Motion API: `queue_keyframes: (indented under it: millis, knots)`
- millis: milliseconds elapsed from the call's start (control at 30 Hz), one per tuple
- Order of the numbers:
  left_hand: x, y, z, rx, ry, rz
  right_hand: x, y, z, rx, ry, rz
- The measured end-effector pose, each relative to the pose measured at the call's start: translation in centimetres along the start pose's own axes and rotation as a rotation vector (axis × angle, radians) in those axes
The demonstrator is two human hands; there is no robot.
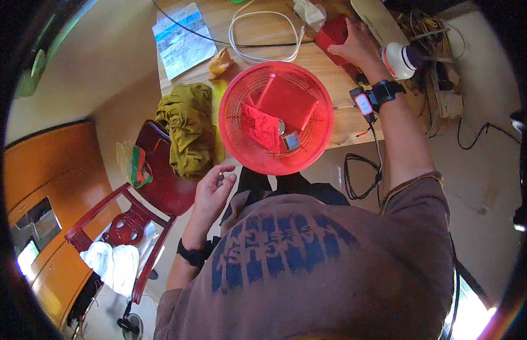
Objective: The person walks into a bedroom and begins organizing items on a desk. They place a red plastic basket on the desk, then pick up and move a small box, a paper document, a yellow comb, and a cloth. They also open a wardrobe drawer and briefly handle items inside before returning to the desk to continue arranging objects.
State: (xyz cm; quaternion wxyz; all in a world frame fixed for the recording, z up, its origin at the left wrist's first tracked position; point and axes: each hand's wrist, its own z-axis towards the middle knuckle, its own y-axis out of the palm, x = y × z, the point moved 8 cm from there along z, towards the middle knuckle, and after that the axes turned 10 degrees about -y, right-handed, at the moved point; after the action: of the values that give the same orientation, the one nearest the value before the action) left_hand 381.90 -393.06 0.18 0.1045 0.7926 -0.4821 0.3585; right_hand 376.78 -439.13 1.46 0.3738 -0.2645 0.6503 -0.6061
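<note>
My right hand (362,47) reaches to the far right of the table, thumb and fingers spread over a red box (331,35) and gripping it. Low beside the table's front edge, my left hand (216,183) has its fingers curled around a small dark, shiny object (220,179), too small to name. Between the hands a red plastic mesh basket (233,146) sits at the table's front edge. In it lie a flat red case (287,101), a red patterned packet (260,126), a small matchbox-like box (291,141) and a partly hidden round silvery thing (281,127).
An olive cloth bundle (186,127) lies left of the basket, near a crumpled brown lump (221,63) and a printed sheet (185,40). A coiled white cable (267,12) is behind. A white bottle (397,60) stands by my right wrist. A dark red wooden chair (148,191) stands left.
</note>
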Motion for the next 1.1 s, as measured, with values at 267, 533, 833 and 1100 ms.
queue_keyframes:
  millis: [267,533,833,1100]
  knots:
    - [1.4,-0.8,0.7,0.028,0.093,0.026,-6.7,-6.2,-4.6,-0.005,-0.021,1.137]
    - [5.4,-0.7,-1.1,-0.159,0.130,-0.254,-20.7,-5.4,-16.8,-0.472,-0.110,1.390]
    - [7.0,-0.5,0.1,-0.163,0.125,-0.410,-23.4,-0.2,-17.4,-0.508,-0.221,1.023]
    - [6.1,0.0,1.7,-0.070,0.118,-0.227,-22.2,-1.6,-16.9,-0.260,-0.205,0.988]
